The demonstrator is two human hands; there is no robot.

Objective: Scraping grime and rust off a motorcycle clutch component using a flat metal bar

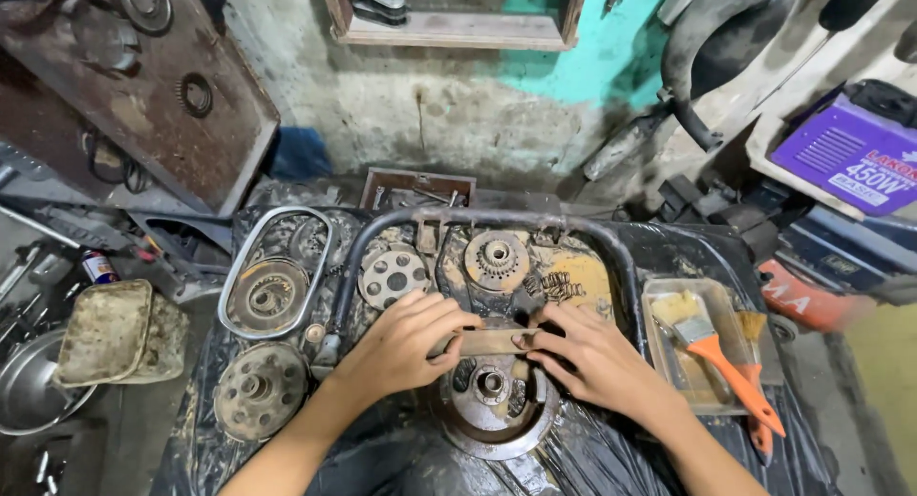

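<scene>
Rusty and grease-caked, a round metal clutch drum (492, 401) sits on black plastic sheeting (239, 458) between the forearms, and across its top both hands pinch a flat tan strip (485, 342), the left hand (401, 343) closed on one end and the right hand (583, 358) closed on the other. With everything so oily, the strip looks likely to slip from the fingertips and skid off the drum toward the toothed sprocket (495, 259) or the clear tray (659, 362) holding an orange-handled paintbrush (712, 348).

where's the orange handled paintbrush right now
In the head view, the orange-handled paintbrush lies in the shallow tray on the right, just beyond the right hand.
</scene>
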